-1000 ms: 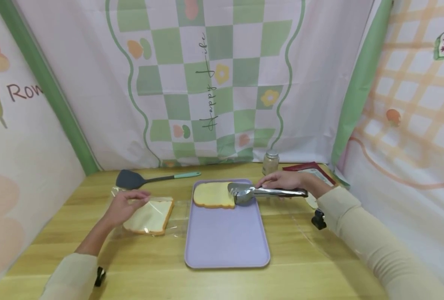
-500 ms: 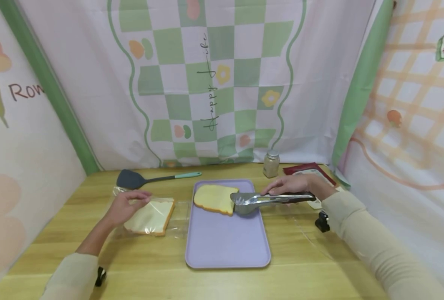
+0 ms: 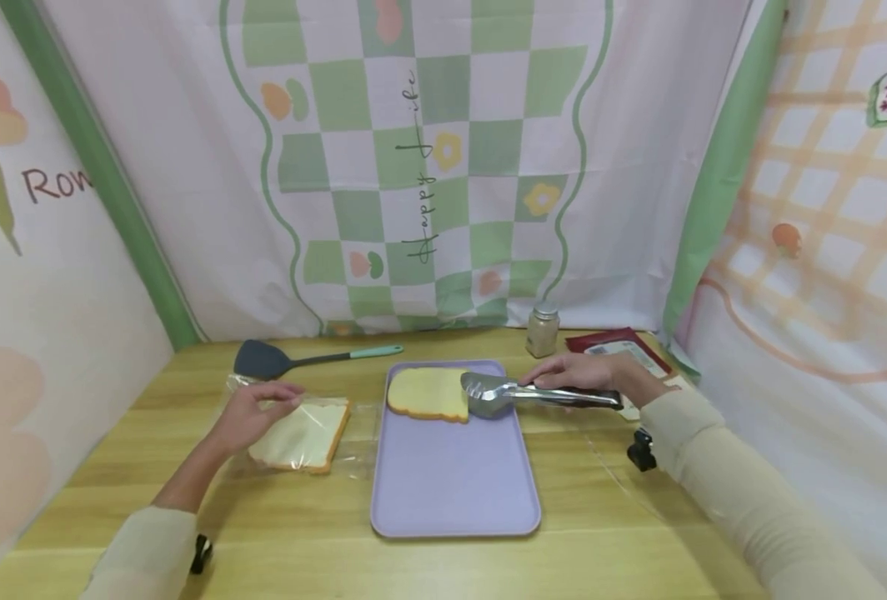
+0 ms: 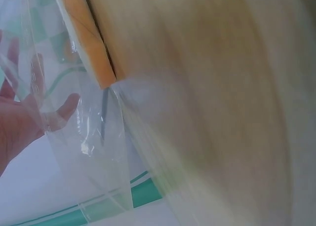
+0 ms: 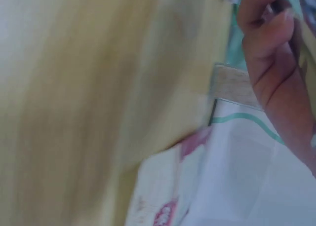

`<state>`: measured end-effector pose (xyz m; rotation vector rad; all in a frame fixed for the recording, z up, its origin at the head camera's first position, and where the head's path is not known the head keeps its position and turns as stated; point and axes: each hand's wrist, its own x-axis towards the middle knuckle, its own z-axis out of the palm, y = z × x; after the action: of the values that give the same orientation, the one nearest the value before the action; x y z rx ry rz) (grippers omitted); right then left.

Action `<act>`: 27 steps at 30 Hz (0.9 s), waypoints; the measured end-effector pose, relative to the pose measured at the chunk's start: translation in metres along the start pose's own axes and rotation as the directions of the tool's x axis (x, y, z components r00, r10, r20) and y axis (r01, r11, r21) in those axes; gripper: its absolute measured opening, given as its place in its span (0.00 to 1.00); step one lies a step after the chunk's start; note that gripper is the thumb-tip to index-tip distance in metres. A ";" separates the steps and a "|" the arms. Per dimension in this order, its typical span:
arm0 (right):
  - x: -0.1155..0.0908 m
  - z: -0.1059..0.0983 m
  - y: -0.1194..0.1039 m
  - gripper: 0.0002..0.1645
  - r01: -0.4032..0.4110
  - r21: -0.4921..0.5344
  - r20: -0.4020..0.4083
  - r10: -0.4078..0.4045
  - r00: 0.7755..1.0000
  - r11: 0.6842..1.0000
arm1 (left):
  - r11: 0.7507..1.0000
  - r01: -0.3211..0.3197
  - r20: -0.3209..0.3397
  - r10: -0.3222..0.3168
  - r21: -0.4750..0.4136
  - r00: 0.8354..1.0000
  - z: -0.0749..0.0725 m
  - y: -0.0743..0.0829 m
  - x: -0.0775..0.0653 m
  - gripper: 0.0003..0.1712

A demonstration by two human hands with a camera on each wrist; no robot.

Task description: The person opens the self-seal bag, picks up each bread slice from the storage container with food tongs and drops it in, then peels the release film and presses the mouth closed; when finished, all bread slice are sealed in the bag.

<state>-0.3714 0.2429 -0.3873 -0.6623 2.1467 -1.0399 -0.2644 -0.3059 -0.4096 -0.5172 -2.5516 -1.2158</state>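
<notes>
My right hand (image 3: 574, 371) grips a pair of metal tongs (image 3: 488, 392) by its dark handles. At the right edge of a slice of bread (image 3: 428, 393), the tongs' head touches or overlaps the slice. That slice lies flat at the far end of the lilac tray (image 3: 454, 492). My left hand (image 3: 256, 414) is over a second slice of bread (image 3: 312, 437), which sits in a clear plastic bag (image 3: 361, 454) left of the tray. Its fingers look loose and hold nothing; in the left wrist view the thumb (image 4: 69, 106) stands apart, close to the bag.
A turner (image 3: 259, 358) with a dark blade and mint handle lies behind the bagged slice. A glass jar (image 3: 543, 332) with a lid stands at the back right. Red and white packets (image 3: 623, 346) lie beyond my right hand. Printed curtains (image 3: 481, 317) close off the back and sides.
On the tray, the slice's right end swung toward me, then back to lie straighter. My right hand and the tongs shifted right, then slightly left. My left hand has hardly moved.
</notes>
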 end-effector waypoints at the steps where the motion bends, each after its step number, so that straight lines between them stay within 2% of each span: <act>1: 0.002 0.001 0.002 0.24 -0.001 0.009 0.011 0.001 1.000 1.000 | 1.000 0.001 0.001 -0.001 0.000 1.000 0.000 0.000 0.000 0.06; 11: 0.015 0.007 0.006 0.23 0.013 0.031 0.000 -0.013 1.000 0.999 | 1.000 0.013 0.013 -0.013 -0.012 1.000 0.000 0.000 -0.001 0.08; 22: 0.028 0.011 -0.007 0.21 0.059 -0.048 0.024 -0.058 0.998 0.997 | 1.000 -0.006 0.013 0.006 -0.001 1.000 -0.002 0.000 -0.002 0.07; 27: 0.033 0.015 -0.005 0.19 0.083 -0.044 0.038 -0.082 0.996 0.996 | 1.000 -0.005 0.045 0.005 0.003 0.999 -0.003 -0.002 -0.003 0.08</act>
<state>-0.3812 0.2108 -0.4007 -0.7913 2.1334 -1.0169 -0.2625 -0.3101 -0.4100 -0.5557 -2.5875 -1.2119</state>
